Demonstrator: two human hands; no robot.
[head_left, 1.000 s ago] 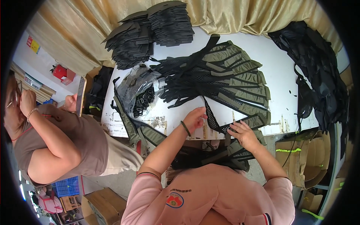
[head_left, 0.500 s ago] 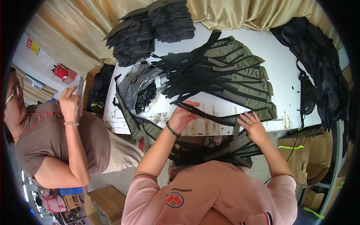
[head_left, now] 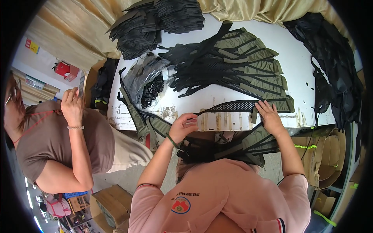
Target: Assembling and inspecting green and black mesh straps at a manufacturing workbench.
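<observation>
A long olive-and-black mesh strap piece [head_left: 233, 106] lies stretched along the near edge of the white table [head_left: 299, 58]. My left hand [head_left: 183, 125] pinches its left end by the table edge. My right hand [head_left: 269, 115] presses flat on its right end, fingers spread. Just beyond lies a fanned stack of olive fabric pieces with black straps [head_left: 241, 66]. More olive and black pieces [head_left: 233, 147] hang over my lap below the table edge.
Black fabric stacks [head_left: 155, 21] sit at the table's far left, a black pile [head_left: 334, 66] at the right, a clear bag of black buckles [head_left: 149, 83] on the left. Another person [head_left: 58, 143] sits at my left, one hand raised. Cardboard boxes [head_left: 322, 155] stand at the right.
My hands have moved apart, drawing the mesh strap piece out flat along the table edge. The person at my left has raised a hand higher.
</observation>
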